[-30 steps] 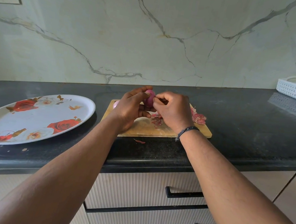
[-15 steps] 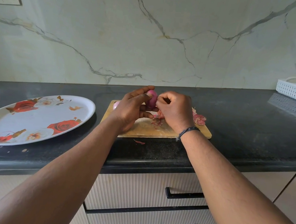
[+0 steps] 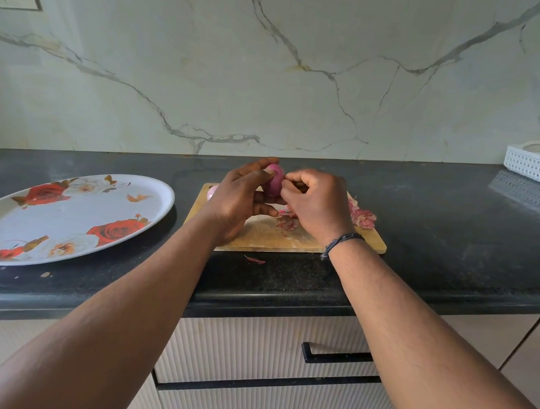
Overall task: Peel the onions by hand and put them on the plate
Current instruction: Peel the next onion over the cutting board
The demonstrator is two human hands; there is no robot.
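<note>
We note the onion (image 3: 274, 181) held above the board (image 3: 269, 234) — left hand (image 3: 241, 198) grips it, right hand (image 3: 315, 202) pinches at its skin. Risk: slick bulb slips out, rolls off the tabletop (image 3: 424, 240). The plate (image 3: 61, 215) holds no onion.

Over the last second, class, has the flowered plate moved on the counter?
No. The plate sits at the same gap left of the cutting board, apart from it.
</note>
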